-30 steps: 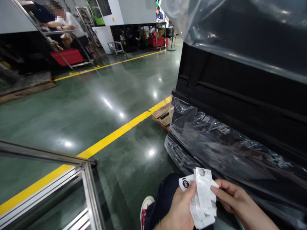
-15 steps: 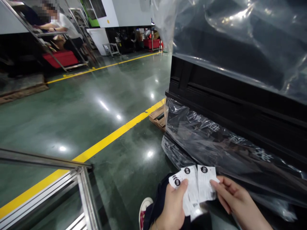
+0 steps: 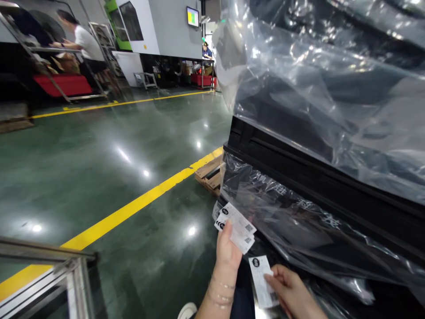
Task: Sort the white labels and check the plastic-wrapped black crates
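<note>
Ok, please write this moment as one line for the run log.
left hand: holds label stack | right hand: holds single label | beside: black crates under plastic wrap

The print on the single label (image 3: 263, 280) in the right hand (image 3: 292, 294) is too small to read, and so is that on the fanned labels (image 3: 236, 226) in the left hand (image 3: 227, 250). Both forearms run off the bottom edge. The black crates (image 3: 318, 186) continue past the right edge, their contents blurred behind the plastic wrap (image 3: 315, 88). The pallet (image 3: 209, 173) shows only a corner.
</note>
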Demonstrator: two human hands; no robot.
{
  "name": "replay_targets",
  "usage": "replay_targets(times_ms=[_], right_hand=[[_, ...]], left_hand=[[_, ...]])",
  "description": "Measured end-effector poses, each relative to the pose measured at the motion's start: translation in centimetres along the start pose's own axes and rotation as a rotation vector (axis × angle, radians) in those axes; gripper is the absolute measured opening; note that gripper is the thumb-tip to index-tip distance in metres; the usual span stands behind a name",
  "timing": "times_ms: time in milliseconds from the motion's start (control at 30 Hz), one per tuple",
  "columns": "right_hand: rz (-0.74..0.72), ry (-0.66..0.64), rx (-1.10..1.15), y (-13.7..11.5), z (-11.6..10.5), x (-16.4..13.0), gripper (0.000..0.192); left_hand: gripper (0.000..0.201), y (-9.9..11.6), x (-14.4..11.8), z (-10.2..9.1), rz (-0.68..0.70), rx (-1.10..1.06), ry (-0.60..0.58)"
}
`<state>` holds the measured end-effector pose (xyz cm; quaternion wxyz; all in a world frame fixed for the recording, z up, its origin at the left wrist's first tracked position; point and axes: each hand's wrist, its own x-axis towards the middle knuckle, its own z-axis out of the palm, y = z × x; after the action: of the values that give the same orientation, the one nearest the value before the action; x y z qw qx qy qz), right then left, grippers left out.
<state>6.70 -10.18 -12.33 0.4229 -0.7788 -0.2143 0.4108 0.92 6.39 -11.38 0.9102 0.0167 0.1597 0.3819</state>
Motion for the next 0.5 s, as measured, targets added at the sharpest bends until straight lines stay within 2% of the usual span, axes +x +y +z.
replay_targets(times_ms=[133, 233, 300, 367, 400, 467, 500], right_hand=[[-0.059, 0.045, -0.018, -2.1, 0.9, 0.2, 0.075], [-0.161, 0.138, -0.072, -4.5, 0.2, -0.4, 0.065], [-0.249, 0.244, -0.119, -6.4, -1.2, -1.7, 0.057], [-0.376, 0.429, -0.217, -8.2, -3.1, -3.4, 0.049], [-0.465, 0.564, -0.315, -9.0, -4.1, -4.3, 0.045], [-0.685, 0.845, -0.651, -10.1, -5.8, -5.9, 0.037], [-0.78, 0.942, -0.824, -10.4, -6.5, -6.3, 0.035]], left_hand=[[0.012, 2.7, -2.5, 5.6, 0.009, -0.118, -0.182], [0.008, 5.0, -4.6, 10.7, 0.063, -0.184, -0.491], [0.009, 5.9, -5.5, 13.6, 0.042, -0.156, -0.675], [0.015, 6.3, -5.9, 15.7, 0.028, -0.111, -0.785], [0.018, 6.4, -6.0, 16.4, 0.031, -0.09, -0.806], [0.02, 6.2, -5.8, 17.2, 0.046, -0.054, -0.78], [0.02, 6.1, -5.7, 17.3, 0.06, -0.045, -0.743]])
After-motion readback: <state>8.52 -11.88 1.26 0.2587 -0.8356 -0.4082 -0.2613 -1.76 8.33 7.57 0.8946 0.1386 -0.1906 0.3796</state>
